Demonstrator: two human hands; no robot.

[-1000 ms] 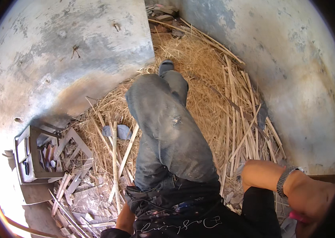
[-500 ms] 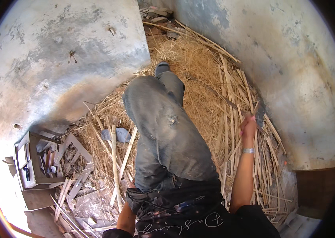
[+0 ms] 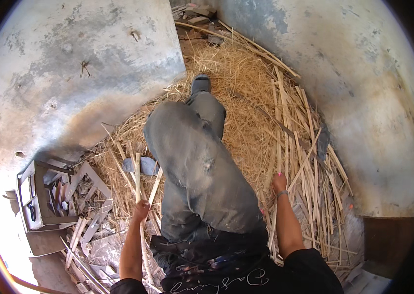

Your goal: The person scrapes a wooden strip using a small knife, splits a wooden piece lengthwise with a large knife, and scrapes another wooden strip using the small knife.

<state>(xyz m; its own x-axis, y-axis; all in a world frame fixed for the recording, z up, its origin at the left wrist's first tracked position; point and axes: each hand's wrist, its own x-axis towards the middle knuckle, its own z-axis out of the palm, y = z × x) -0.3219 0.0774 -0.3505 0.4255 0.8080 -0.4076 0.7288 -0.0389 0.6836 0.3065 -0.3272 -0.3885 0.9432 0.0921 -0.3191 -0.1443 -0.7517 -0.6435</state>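
Note:
My left hand is closed around an upright pale wooden strip to the left of my leg. Other strips cross just beside it. On the other side, my right hand is closed at the left edge of a long pile of wooden strips. A bright pink spot shows at its fingertips; whatever it grips cannot be made out. A bracelet circles that wrist. Between the hands, my bent leg in worn grey trousers covers the middle of the floor.
Dry straw spreads ahead along the curved floor. A broken wooden frame box stands at left among scrap wood. A grey-blue piece lies on the straw. Stained walls rise on both sides, with rubble at the far end.
My left hand has come out from beside my hip and now grips the pale strip. My right hand has moved left and nearer, away from the strips farther right.

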